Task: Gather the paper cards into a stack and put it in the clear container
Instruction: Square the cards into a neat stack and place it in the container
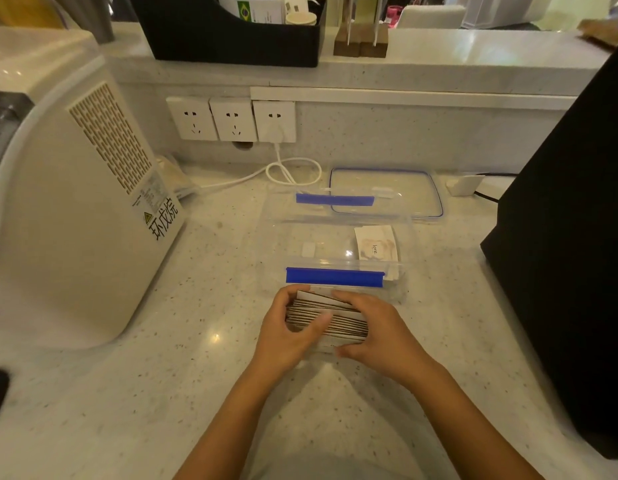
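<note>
A stack of paper cards stands on edge on the counter just in front of the clear container. My left hand grips the stack's left end, and my right hand closes over its right end and top. The container has blue clips on its near wall and its far wall. It is open, and a white card printed "love" lies inside at the right. The container's clear lid with a blue seal rests flat behind it.
A large white appliance fills the left side. At the right stands a black box. A white cable runs from the wall sockets behind the container. A black organiser sits on the raised ledge.
</note>
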